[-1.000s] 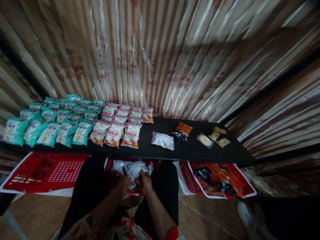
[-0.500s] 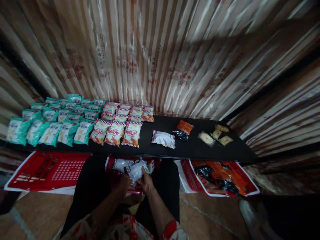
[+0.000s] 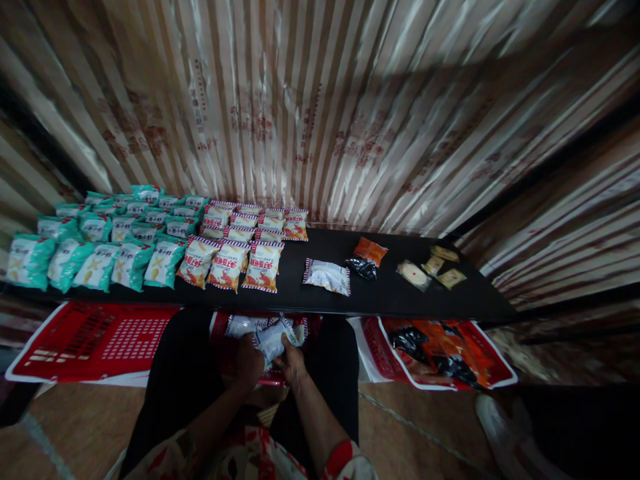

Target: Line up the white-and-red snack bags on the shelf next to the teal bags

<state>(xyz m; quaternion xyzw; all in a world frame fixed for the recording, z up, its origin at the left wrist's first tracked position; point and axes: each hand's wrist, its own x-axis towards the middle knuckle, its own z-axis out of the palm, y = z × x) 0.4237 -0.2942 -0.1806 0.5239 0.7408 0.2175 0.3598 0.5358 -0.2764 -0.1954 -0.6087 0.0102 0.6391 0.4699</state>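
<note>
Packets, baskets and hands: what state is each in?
Left hand: closed on held packet
Right hand: gripping it too
Held packet: tilted
Teal packets: in rows, fronts showing
White-orange packets: in rows, fronts showing
Lone pale packet: lying flat
Orange-black packet: lying flat
Small tan packets: loosely clustered
Round wrapped item: lying flat
Left basket: open
Middle basket: holding pale packets
Right basket: holding orange-black packets

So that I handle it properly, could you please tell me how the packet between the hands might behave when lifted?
The packet is probably light, since it looks puffed up. Its shiny wrapper may feel slippery. It would likely flex when squeezed, as the wrapper looks creased.
</note>
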